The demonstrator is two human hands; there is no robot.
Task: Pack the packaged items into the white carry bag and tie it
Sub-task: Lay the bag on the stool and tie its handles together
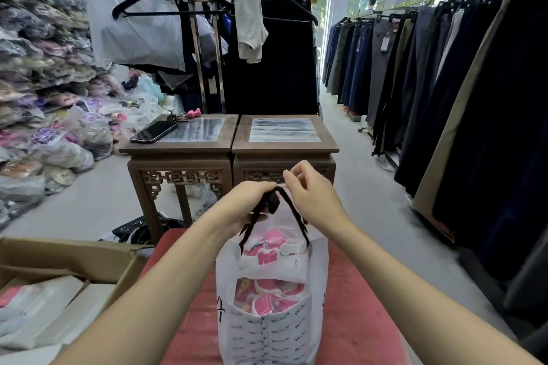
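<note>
A white carry bag (271, 332) with small printed lettering stands upright on a red seat (355, 320) in front of me. Pink packaged items (268, 295) show through its thin plastic, and more of them fill the top. Its black cord handles (274, 201) are gathered above the bag's mouth. My left hand (246, 201) is closed around the bunched cords. My right hand (308, 192) pinches a cord end just right of the bunch, fingers curled.
Two carved wooden side tables (284, 148) stand ahead, the left one holding a phone (154, 132) and keys. An open cardboard box (59, 272) of packages sits at my left. Bagged goods are piled left; trousers hang along the right.
</note>
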